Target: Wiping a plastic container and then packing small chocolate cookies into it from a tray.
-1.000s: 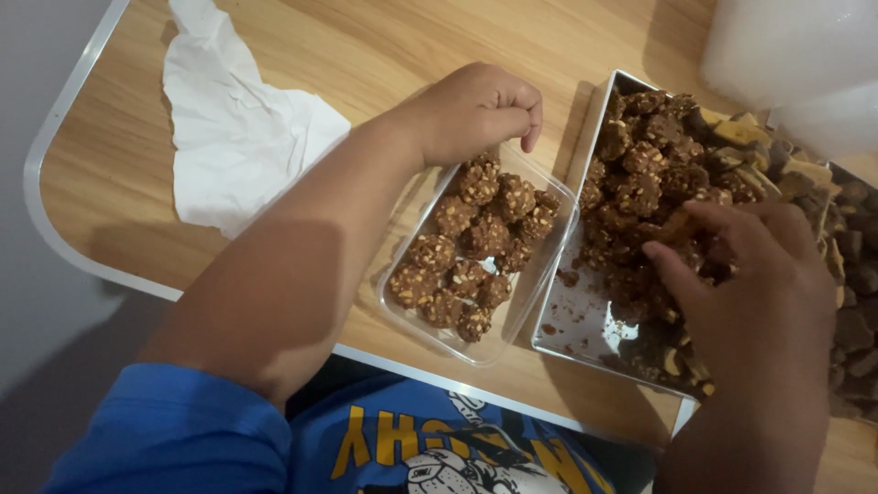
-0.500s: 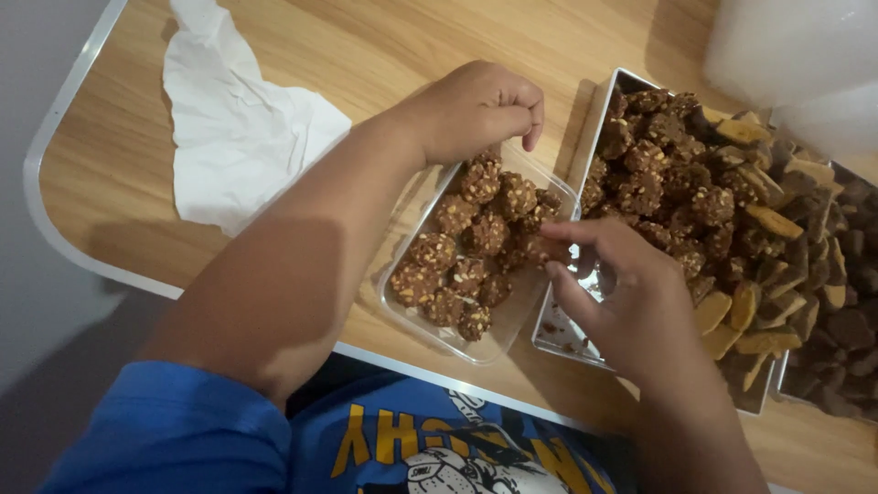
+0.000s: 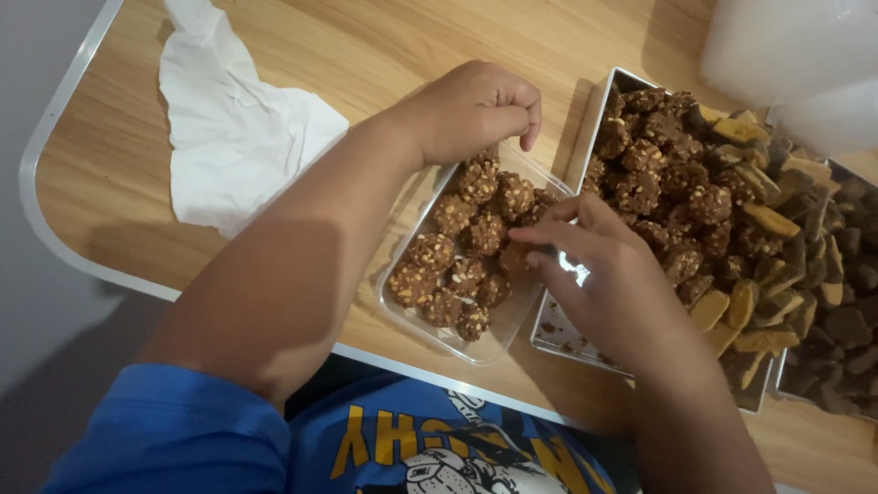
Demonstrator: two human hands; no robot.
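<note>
One chocolate nut cluster (image 3: 515, 259) is being set by your right hand (image 3: 599, 274), fingers pinching it, into the clear tub's (image 3: 512, 316) right side. Your left hand (image 3: 471, 110), loosely curled and empty, is steadying the tub's far rim. Next, judging: releasing it gently.

Light: dim, warm, from above.
Shadows: soft, under the arm on the table (image 3: 110, 174).
Glare: far-right white container (image 3: 796, 55) washed out.
Focus: slightly soft throughout.
</note>
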